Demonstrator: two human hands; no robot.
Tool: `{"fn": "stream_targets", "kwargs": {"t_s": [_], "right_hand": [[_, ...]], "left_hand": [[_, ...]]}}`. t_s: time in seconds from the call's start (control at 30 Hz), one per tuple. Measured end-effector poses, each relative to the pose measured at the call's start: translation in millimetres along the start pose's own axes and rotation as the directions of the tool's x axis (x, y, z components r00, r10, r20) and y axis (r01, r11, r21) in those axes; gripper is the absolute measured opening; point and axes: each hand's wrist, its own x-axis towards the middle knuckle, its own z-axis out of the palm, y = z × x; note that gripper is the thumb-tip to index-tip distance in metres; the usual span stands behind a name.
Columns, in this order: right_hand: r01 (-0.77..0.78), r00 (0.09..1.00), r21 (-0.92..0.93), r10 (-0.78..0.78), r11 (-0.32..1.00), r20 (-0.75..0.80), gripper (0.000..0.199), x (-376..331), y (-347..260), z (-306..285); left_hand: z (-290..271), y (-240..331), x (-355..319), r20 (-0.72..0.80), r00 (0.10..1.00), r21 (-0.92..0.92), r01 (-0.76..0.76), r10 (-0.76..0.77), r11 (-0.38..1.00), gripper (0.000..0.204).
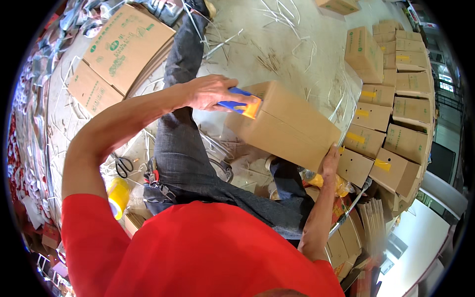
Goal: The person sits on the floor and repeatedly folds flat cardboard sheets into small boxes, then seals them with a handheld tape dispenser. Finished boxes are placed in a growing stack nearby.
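My left hand (pixel 212 92) is closed around a blue and orange tape dispenser (pixel 242 102), which is against the far left end of a brown cardboard box (pixel 292 128). The box is closed along the top faces I can see and slants across in front of my legs. My right hand (pixel 330 161) grips its near right corner, with the thumb along the edge. The underside of the box and the fingers beneath it are hidden. Around the box's left end the picture is slightly smeared.
Flattened cartons (pixel 126 47) lie in a pile at the far left. Black-handled scissors (pixel 122 166) and a yellow roll (pixel 118 197) are by my left side. Stacked boxes with yellow tape (pixel 371 116) line the right. White strapping (pixel 284 15) litters the floor.
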Motion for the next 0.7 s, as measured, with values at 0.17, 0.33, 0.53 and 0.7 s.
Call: {"fn": "stream_targets", "kwargs": {"t_s": [0.17,0.33,0.53,0.7], "right_hand": [[0.035,0.994,-0.067,-0.041,0.997,-0.099,0.054,9,19,1],[-0.04,0.991,0.157,0.06,0.987,-0.12,0.055,3,16,10],[-0.084,0.982,0.042,0.09,0.996,-0.166,0.058,3,13,10],[-0.141,0.981,0.054,0.147,0.989,-0.123,0.061,-5,-3,12]], "left_hand": [[42,-28,28,-0.121,0.991,-0.081,-0.059,0.049,0.995,0.087],[65,-53,29,-0.175,0.982,-0.123,-0.092,0.07,0.988,0.084],[121,-102,3,-0.004,0.999,-0.076,0.045,-0.046,0.996,0.079],[114,-103,6,0.083,0.994,-0.019,0.07,-0.068,0.997,0.092]]}}
